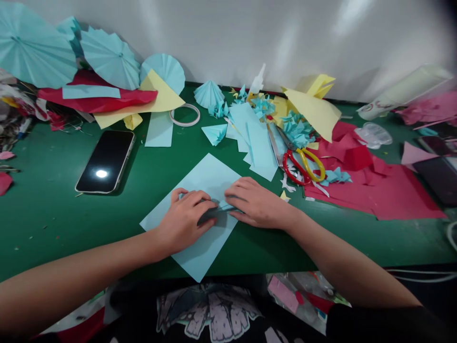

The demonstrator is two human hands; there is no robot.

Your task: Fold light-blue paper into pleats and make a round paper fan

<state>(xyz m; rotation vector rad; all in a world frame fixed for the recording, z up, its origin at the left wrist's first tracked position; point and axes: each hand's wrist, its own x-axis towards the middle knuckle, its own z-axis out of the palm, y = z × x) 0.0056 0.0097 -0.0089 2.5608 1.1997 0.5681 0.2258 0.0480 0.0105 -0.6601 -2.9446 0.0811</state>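
Observation:
A light-blue paper sheet (200,178) lies turned cornerwise on the green table, one corner at the front edge. Above its middle, a narrow folded strip of blue paper (224,206) shows between my hands; whether it is part of the sheet I cannot tell. My left hand (189,216) pinches the strip's left end, thumb below and fingers curled over it. From the other side, my right hand (259,202) grips the right end with its fingers bent together. Most of the strip is hidden by my fingers.
A phone (105,162) lies to the left. Behind are pleated blue paper fans (110,57), a tape roll (184,116) and a glue bottle (257,82). Red-and-yellow-handled scissors (303,164) rest right of the sheet among blue scraps, beside red paper (403,195).

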